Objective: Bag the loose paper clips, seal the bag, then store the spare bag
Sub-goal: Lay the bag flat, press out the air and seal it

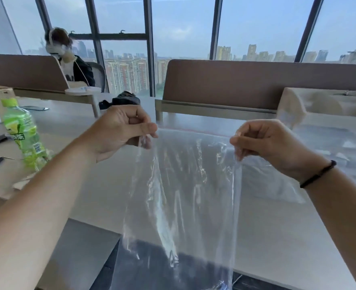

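The bag (185, 185), a big clear zip-top one, hung in mid-air in the head view, stretched between the two hands above the pale surface (277, 237) and draping down past its near edge. The left hand (120, 130) was closed in a pinch on the top left corner, thumb pressed against the curled fingers with plastic bunched beneath them; the right hand (265, 141) was closed the same way on the top right corner, a dark band at its wrist. Between them the red zip line (194, 130) ran taut and level, and that looked like the point of the hold: pulling the corners apart keeps the mouth straight, so it can be found and pressed shut, or parted. Whether the mouth was open or shut, I couldn't tell. A small glinting cluster (174, 259) sat low inside the bag, possibly the paper clips, though it was too blurred to be sure. More clear plastic (329, 155) lay flat on the surface to the right, likely the spare. Off to the left stood a green bottle (24, 132), well apart from the action.
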The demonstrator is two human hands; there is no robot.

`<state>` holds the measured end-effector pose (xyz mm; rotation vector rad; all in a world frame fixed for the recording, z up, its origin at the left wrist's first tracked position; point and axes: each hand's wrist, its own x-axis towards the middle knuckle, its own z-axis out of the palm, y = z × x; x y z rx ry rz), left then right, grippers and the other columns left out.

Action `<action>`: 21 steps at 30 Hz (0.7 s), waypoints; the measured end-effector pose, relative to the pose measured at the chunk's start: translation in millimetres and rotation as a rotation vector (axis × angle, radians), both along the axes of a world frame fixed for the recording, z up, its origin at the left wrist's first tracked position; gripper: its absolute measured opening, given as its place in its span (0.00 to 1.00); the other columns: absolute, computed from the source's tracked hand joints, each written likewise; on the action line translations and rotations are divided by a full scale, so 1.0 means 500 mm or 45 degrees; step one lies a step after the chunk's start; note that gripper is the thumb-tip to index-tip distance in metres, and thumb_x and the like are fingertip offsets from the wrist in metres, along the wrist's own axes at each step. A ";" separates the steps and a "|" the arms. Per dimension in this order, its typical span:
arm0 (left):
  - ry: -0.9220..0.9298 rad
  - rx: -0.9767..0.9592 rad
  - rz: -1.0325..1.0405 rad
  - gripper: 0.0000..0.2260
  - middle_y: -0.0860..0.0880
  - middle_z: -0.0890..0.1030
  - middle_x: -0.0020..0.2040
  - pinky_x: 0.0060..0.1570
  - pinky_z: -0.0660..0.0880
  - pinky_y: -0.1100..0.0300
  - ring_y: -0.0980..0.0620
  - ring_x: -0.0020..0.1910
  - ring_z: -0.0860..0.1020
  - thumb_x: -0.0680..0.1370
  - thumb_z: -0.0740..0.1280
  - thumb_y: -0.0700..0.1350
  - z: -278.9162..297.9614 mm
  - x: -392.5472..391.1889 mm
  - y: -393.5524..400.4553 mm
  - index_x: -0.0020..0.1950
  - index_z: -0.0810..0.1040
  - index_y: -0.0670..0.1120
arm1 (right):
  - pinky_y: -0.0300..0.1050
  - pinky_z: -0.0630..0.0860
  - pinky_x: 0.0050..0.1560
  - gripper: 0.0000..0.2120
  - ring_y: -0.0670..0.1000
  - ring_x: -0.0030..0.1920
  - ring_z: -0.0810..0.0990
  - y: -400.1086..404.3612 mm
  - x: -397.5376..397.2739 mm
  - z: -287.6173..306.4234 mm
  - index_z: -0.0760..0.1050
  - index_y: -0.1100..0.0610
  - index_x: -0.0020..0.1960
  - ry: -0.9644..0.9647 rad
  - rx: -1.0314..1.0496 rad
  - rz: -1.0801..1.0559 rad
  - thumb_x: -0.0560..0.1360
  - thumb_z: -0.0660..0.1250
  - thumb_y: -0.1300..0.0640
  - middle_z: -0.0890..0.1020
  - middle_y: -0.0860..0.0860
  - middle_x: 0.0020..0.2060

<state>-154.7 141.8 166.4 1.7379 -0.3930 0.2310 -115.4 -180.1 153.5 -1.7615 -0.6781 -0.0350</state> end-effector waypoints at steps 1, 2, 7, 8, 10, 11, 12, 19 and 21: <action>0.061 -0.001 0.022 0.06 0.41 0.84 0.37 0.34 0.81 0.57 0.49 0.28 0.80 0.69 0.73 0.41 -0.021 0.033 0.001 0.38 0.78 0.42 | 0.43 0.81 0.37 0.15 0.53 0.30 0.80 0.008 0.032 -0.026 0.75 0.73 0.43 0.056 0.013 -0.045 0.70 0.73 0.60 0.81 0.59 0.30; 0.117 0.016 0.045 0.05 0.41 0.84 0.37 0.35 0.82 0.56 0.49 0.29 0.80 0.70 0.73 0.40 -0.043 0.064 0.004 0.39 0.78 0.41 | 0.43 0.82 0.36 0.13 0.52 0.29 0.80 0.017 0.061 -0.052 0.75 0.73 0.43 0.103 0.013 -0.084 0.70 0.74 0.62 0.81 0.58 0.30; 0.293 0.045 0.132 0.04 0.43 0.84 0.35 0.35 0.82 0.57 0.50 0.30 0.82 0.72 0.72 0.35 -0.148 0.182 0.012 0.43 0.77 0.37 | 0.56 0.81 0.46 0.05 0.57 0.31 0.81 0.050 0.170 -0.167 0.78 0.66 0.40 0.255 -0.072 -0.254 0.72 0.73 0.68 0.82 0.59 0.30; 0.312 0.042 0.146 0.03 0.43 0.83 0.35 0.35 0.83 0.57 0.51 0.30 0.82 0.74 0.71 0.34 -0.162 0.200 0.014 0.43 0.77 0.36 | 0.58 0.81 0.47 0.05 0.57 0.32 0.81 0.054 0.185 -0.184 0.79 0.65 0.39 0.265 -0.083 -0.273 0.72 0.74 0.68 0.83 0.59 0.30; 0.355 0.033 0.162 0.03 0.42 0.83 0.36 0.35 0.83 0.56 0.51 0.29 0.81 0.75 0.70 0.33 -0.184 0.233 0.021 0.44 0.77 0.36 | 0.57 0.81 0.46 0.06 0.55 0.30 0.81 0.062 0.212 -0.207 0.79 0.63 0.38 0.275 -0.071 -0.313 0.72 0.74 0.68 0.83 0.57 0.29; 0.374 0.024 0.165 0.03 0.42 0.83 0.36 0.35 0.83 0.56 0.51 0.29 0.81 0.75 0.70 0.34 -0.192 0.249 0.025 0.44 0.77 0.37 | 0.55 0.80 0.44 0.05 0.54 0.29 0.81 0.066 0.225 -0.214 0.80 0.63 0.38 0.275 -0.061 -0.336 0.72 0.74 0.67 0.83 0.56 0.29; 0.388 0.011 0.173 0.03 0.42 0.83 0.37 0.35 0.83 0.55 0.50 0.29 0.81 0.75 0.70 0.34 -0.199 0.264 0.028 0.43 0.77 0.38 | 0.53 0.80 0.43 0.05 0.53 0.29 0.81 0.072 0.239 -0.218 0.80 0.64 0.39 0.272 -0.046 -0.364 0.72 0.74 0.67 0.83 0.56 0.29; 0.335 -0.047 0.409 0.08 0.38 0.84 0.41 0.35 0.81 0.55 0.46 0.29 0.79 0.75 0.72 0.36 -0.238 0.354 0.024 0.52 0.78 0.36 | 0.45 0.79 0.34 0.05 0.51 0.25 0.80 0.122 0.337 -0.214 0.79 0.63 0.40 0.194 -0.046 -0.608 0.73 0.73 0.65 0.82 0.52 0.25; 0.317 -0.079 0.481 0.15 0.40 0.85 0.42 0.39 0.82 0.52 0.46 0.32 0.81 0.74 0.73 0.37 -0.248 0.375 0.027 0.58 0.76 0.38 | 0.50 0.81 0.38 0.04 0.53 0.28 0.82 0.131 0.355 -0.211 0.79 0.61 0.42 0.178 -0.055 -0.669 0.73 0.73 0.63 0.83 0.53 0.27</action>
